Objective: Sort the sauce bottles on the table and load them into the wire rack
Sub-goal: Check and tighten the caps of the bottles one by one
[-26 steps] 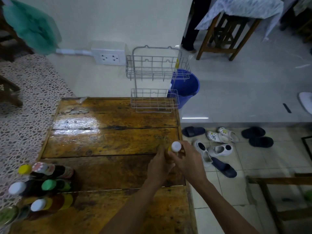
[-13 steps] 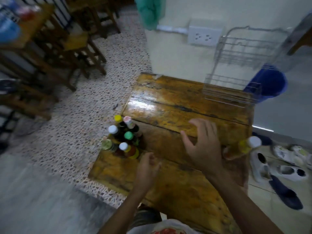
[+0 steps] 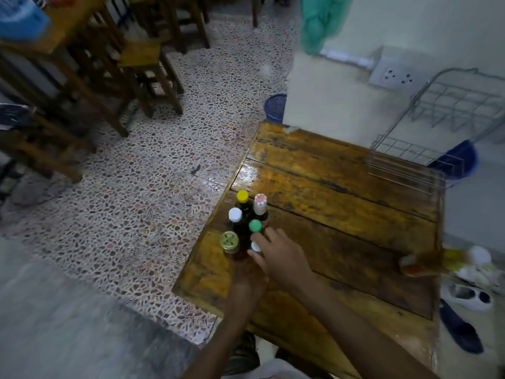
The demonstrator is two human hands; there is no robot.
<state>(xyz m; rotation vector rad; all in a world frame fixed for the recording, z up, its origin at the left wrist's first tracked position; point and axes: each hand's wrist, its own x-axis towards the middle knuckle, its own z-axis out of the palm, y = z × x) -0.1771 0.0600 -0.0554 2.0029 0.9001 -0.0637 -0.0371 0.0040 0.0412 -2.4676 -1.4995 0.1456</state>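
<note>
Wooden table [image 3: 341, 214]: a glossy, plank-topped surface carried a tight cluster of sauce bottles near its left edge, with one more bottle [image 3: 418, 265] lying blurred on its side at the right edge.
Bottle cluster: a yellow-capped bottle [image 3: 242, 196], a pink-capped bottle [image 3: 260, 201], a white-capped bottle [image 3: 235, 214], a green-capped bottle [image 3: 255, 225], a gold-lidded jar [image 3: 229, 240] and a second white cap [image 3: 255, 246], mostly hidden, stood upright and touching.
Right hand [image 3: 278, 255]: reached over the near side of the cluster, fingers spread and curled loosely at the hidden white cap and the green one; whether they had closed on anything could not be told.
Left hand [image 3: 247, 272]: sat low at the foot of the cluster, largely covered by the right hand; its finger state could not be told.
Wire rack [image 3: 426, 149]: stood empty at the far right corner, well apart from the bottles.
Handling, as judged: dark bodies looked like glass, likely rigid, fairly heavy when full, breakable and possibly slick; narrow necks under the caps offered the surest hold, with the body better for a carry.
Risk, as judged: packed so closely, pulling one bottle out could tip its neighbours; lifting straight up seemed safest.
</note>
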